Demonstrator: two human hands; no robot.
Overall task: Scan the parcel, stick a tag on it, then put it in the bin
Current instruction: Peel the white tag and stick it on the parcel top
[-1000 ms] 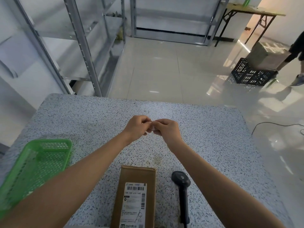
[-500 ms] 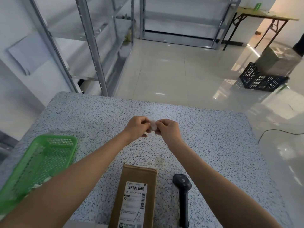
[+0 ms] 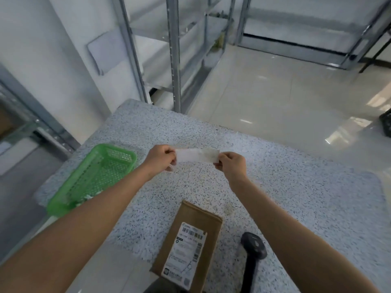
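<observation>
A white strip of tag [image 3: 196, 155] is stretched flat in the air above the speckled table [image 3: 296, 197]. My left hand [image 3: 160, 158] pinches its left end and my right hand [image 3: 231, 164] pinches its right end. Below them, near the table's front edge, lies the brown cardboard parcel [image 3: 190, 240] with a white barcode label facing up. A black handheld scanner [image 3: 252, 249] rests on the table just right of the parcel. The green plastic bin [image 3: 95, 176] stands at the table's left side, with small white scraps inside it.
Metal shelving racks [image 3: 173, 60] stand on the floor beyond the table's far left corner. A glossy tiled floor [image 3: 285, 98] spreads behind the table. A black crate's edge [image 3: 386, 125] shows at the far right.
My hands have drawn apart, and the tag that was bunched between my fingertips is now pulled out into a long strip. The view has swung to the left.
</observation>
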